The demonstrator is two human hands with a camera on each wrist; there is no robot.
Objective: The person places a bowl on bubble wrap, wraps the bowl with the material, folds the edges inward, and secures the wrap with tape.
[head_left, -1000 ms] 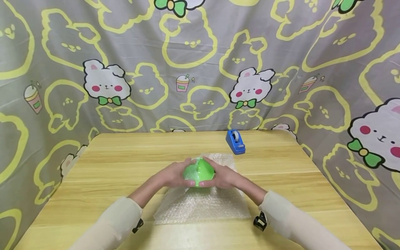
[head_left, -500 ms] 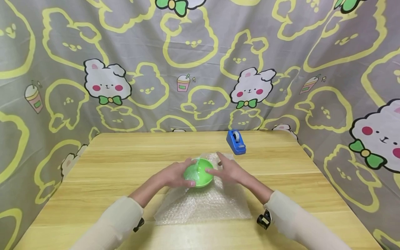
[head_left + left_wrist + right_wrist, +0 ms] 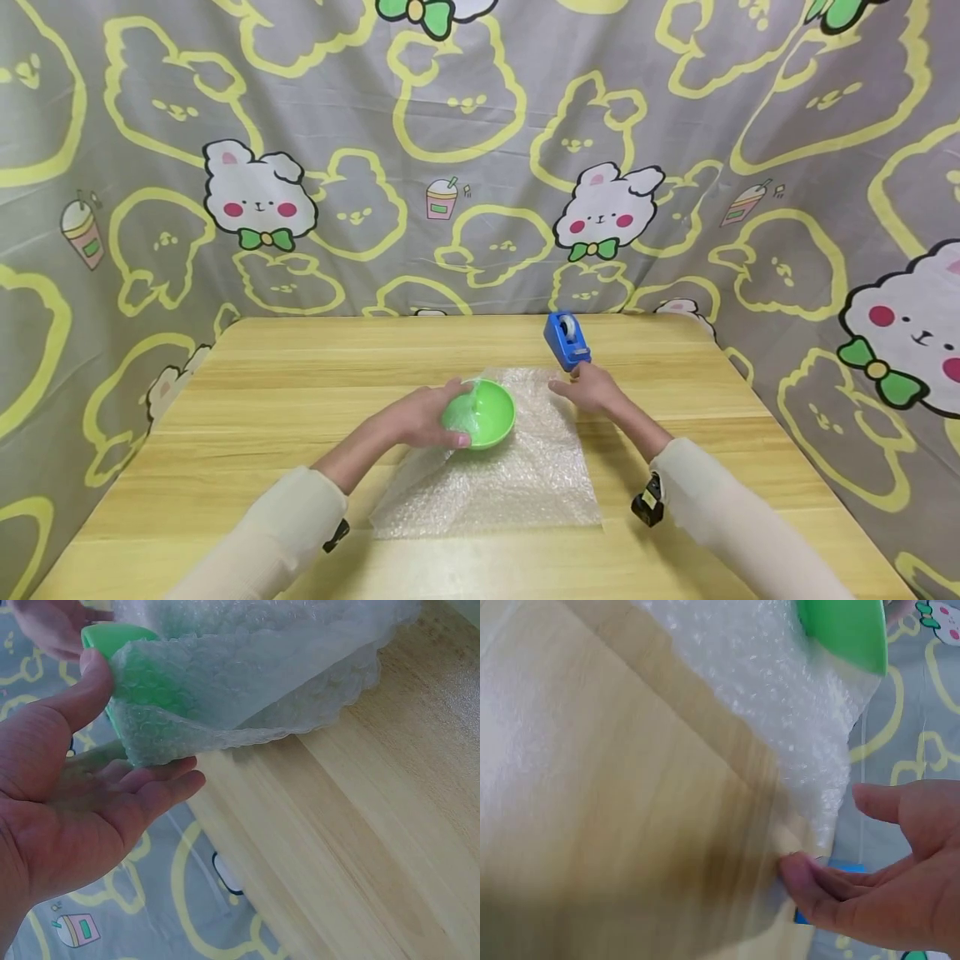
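A: State the bowl's position and support.
B: The bowl (image 3: 493, 415) sits on the bubble wrap (image 3: 517, 496), which covers the bench (image 3: 315, 375) around it. The left hand (image 3: 429, 417) grips the bowl's left side, thumb toward the near rim, apparently keeping the folded-up wrap against it.
A: Right hand?
B: The right hand (image 3: 597, 390) is released, thumb and fingers parted, well right of the bowl, its forearm angled forward and inward.
A: Tape dispenser (image 3: 566, 340)?
B: Beyond and right of the bowl, presumably placed to stay reachable.
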